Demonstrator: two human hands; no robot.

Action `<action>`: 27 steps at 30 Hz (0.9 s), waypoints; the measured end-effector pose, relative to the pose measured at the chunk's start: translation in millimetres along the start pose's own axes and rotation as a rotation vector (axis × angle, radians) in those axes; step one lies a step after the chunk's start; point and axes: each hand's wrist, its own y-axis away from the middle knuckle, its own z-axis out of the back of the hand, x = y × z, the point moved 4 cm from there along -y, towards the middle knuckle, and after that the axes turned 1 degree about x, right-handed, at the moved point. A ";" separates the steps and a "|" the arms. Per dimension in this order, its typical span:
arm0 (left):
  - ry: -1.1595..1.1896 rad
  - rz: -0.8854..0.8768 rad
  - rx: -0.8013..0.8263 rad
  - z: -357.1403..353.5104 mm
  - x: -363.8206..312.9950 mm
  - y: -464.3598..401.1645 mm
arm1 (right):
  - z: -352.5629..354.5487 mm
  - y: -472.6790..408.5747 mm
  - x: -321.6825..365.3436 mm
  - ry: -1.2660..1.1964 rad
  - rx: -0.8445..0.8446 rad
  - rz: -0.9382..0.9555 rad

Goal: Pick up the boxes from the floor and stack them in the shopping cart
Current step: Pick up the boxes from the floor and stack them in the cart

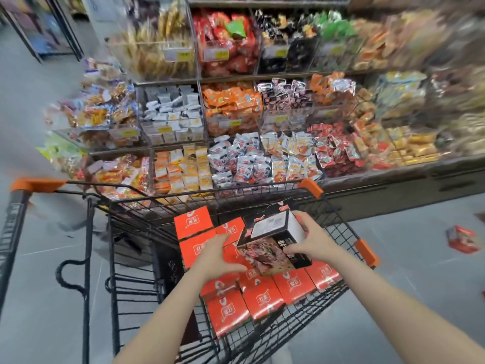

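Note:
A black box (273, 237) with a white label and a meat picture is tilted over the black wire shopping cart (338, 229). My left hand (219, 254) holds its left lower edge and my right hand (311, 239) grips its right side. Beneath it, several red-orange boxes (262, 298) lie in rows inside the cart, and two more (193, 225) are stacked at the far left of the basket. One red box (462, 239) lies on the grey floor at the right.
Shelves of snack packets (236, 109) stand directly behind the cart. The cart's orange handle corner (36, 183) is at the left and its orange corner bumpers (366, 252) at the right. Grey tiled floor (39, 285) surrounds the cart.

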 end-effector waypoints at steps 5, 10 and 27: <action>0.377 0.036 0.125 11.6 -49.3 -2.6 | 24.5 7.9 12.4 -0.137 0.058 0.053; 0.473 -0.057 -0.035 27.8 -69.1 3.2 | 40.2 13.7 27.1 -0.087 0.092 0.079; 0.093 -0.059 -0.108 0.0 -30.7 77.3 | -60.0 16.7 51.9 0.702 0.475 0.355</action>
